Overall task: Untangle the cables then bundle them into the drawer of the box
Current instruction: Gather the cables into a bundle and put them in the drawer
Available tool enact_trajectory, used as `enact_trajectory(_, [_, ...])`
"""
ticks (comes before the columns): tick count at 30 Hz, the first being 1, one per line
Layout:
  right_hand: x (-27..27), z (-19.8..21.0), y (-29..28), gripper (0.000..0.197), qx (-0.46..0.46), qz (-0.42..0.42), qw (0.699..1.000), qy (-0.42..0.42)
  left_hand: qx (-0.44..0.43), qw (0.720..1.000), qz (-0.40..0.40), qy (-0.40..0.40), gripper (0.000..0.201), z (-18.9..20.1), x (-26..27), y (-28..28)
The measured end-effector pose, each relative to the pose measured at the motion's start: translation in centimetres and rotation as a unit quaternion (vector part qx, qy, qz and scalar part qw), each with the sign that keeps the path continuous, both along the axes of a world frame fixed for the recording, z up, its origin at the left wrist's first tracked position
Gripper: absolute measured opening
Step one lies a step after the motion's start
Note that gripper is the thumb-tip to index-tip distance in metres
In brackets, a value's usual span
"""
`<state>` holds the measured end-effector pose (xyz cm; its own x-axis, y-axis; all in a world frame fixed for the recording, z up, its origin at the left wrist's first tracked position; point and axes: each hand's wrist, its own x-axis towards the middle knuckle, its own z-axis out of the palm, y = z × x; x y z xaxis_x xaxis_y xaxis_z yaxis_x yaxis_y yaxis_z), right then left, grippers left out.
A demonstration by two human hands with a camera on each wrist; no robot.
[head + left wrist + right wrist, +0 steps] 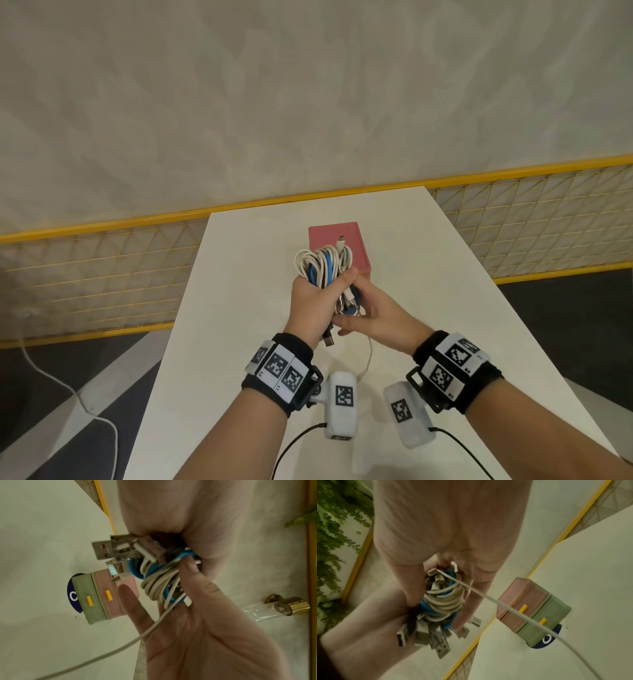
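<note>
Left hand (310,301) and right hand (371,313) grip one coiled white-and-blue cable bundle (323,265), cable count unclear; two-drawer pink-and-green box (533,610) half hidden on the bench (445,308).

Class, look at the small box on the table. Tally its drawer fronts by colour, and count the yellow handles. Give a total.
Pink drawer front: 1
Green drawer front: 1
Yellow handles: 2
Total: 4
</note>
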<state>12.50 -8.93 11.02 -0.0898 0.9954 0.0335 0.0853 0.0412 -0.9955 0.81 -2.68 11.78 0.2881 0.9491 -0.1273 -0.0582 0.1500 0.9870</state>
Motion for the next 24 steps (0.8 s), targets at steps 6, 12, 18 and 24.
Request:
enact_trajectory(6, [1.8, -2.3, -0.7, 0.093, 0.022, -0.073, 0.997, -0.006, -0.03, 0.997, 0.07, -0.02, 0.029, 0.2, -0.9, 1.5])
enact_trajectory(12, [2.8, -4.4, -0.9, 0.013, 0.047, -0.123, 0.943, -0.307, -0.02, 0.996, 0.082, -0.014, 0.038, 1.0, -2.2, 3.3])
enact_trajectory(18, [2.8, -2.9, 0.2, 0.022, 0.012, -0.173, 0.969, -0.177, 0.004, 0.998, -0.005, 0.055, 0.027, 0.6, -2.5, 2.7])
enact_trajectory(24, [0.9, -1.6, 1.2, 0.029, 0.059, -0.212, 0.974, -0.049, -0.021, 0.999, 0.003, 0.048, 0.024, -0.3, -1.7, 1.4])
